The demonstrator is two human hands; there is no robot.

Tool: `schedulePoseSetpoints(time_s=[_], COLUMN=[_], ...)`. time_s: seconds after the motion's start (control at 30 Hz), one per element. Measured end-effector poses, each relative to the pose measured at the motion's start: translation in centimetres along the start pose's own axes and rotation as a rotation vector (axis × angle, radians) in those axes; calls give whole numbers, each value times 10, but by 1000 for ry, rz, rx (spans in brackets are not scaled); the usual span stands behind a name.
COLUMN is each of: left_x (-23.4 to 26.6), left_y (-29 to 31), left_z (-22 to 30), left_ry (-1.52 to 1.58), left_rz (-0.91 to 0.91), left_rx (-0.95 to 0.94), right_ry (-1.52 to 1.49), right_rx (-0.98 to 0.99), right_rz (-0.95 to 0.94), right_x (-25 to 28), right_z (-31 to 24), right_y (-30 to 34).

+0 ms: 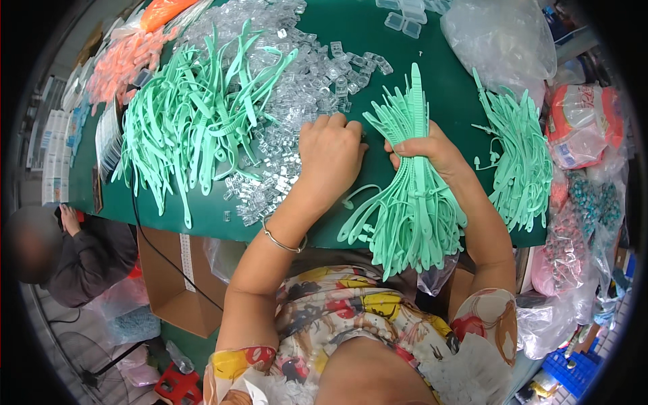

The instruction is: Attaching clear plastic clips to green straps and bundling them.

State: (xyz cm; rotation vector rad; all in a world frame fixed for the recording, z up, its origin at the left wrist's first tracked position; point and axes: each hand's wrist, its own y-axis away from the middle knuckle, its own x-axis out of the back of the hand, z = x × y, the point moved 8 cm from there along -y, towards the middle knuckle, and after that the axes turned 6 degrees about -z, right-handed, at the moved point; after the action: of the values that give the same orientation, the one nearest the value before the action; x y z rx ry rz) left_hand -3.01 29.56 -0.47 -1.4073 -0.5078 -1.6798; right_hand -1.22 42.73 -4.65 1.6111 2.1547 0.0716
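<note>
From where I stand, the right hand [432, 147] has its fingers wrapped round the waist of a thick bundle of mint-green ribbed plastic straps [413, 216], thumb across the near side. That bundle is right of centre, its far ends fanned over the green tabletop [398, 57] and its near ends splayed past the near edge. The left hand [331, 152] is curled, knuckles up, just left of the bundle; I can't tell whether anything is in it.

One hand alone pinches all those straps, so if the thumb eased, the outer ones could slip out and drop over the near edge. One strap already bows out on the left and could snag on the left hand or its metal bangle [287, 241]. If the left forearm swept sideways, it could scatter the small clear plastic clips [266, 192] beside it. And should the bundle swing left or right, its ends might tangle with the loose heap of green straps [192, 121] on the left or the smaller pile of green straps [518, 162] on the right.
</note>
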Motion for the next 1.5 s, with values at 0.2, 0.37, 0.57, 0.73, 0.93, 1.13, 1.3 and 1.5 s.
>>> schedulePoseSetpoints(time_s=[0.2,0.37,0.57,0.73,0.93,1.13,1.3,1.5], left_x=[-8,-8,-8,-2,4,49,90,59], left_y=[-6,-6,-7,-12,-13,5,54,135], left_z=[4,8,9,0,-2,-5,-18,-47], left_ry=[-38,-24,52,410,594,640,686,191], left_rz=[38,74,127,83,50,206,313,110], left_rx=[-12,-56,-104,-30,-65,-77,-278,-360], right_ry=[2,-23,-53,-51,-43,-117,-160,-86], right_rx=[6,11,6,-7,42,60,35,78], right_rz=[36,56,120,61,62,122,77,99], right_x=[4,2,9,14,11,9,13,11], right_z=[0,-3,0,7,7,8,14,11], right_y=[3,8,11,6,3,7,4,4])
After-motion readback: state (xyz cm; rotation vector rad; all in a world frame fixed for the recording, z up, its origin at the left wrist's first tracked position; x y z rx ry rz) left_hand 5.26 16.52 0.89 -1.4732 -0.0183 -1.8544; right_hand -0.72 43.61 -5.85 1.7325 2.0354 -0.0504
